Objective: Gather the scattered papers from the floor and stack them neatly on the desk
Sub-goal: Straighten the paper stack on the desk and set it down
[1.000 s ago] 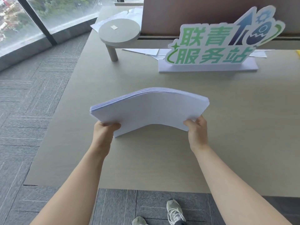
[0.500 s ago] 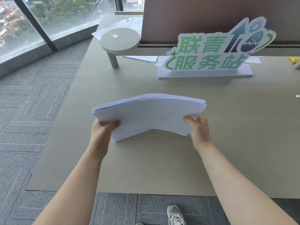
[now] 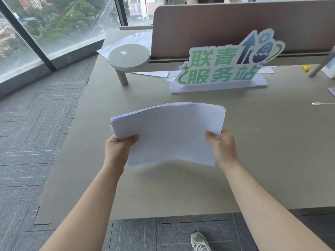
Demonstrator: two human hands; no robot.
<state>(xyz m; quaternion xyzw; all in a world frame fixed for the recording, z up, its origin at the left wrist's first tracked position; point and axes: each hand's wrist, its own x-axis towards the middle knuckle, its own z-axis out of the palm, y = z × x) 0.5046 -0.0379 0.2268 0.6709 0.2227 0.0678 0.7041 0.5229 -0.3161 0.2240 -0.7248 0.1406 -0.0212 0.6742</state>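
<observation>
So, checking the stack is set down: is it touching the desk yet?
Cannot tell. In the head view both hands grip the paper stack; a blurred shadow under its near edge hides whether it meets the desk.

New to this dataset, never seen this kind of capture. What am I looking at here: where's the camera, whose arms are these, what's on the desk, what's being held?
There is no robot. A person wears one wide-angle camera on the head, looking forward and down, so the two bare arms entering from the bottom are the wearer's own.

The left hand and right hand each grip a near corner of a stack of white paper, which bows upward in the middle. Whether its near edge touches the desk cannot be told.

At the back of the desk stand a green and white sign on a white base, a small round stand on a leg, and some loose sheets behind the sign. A white cable end lies at the right. A divider panel closes off the far side. Below the desk edge a shoe shows on the grey carpet.
</observation>
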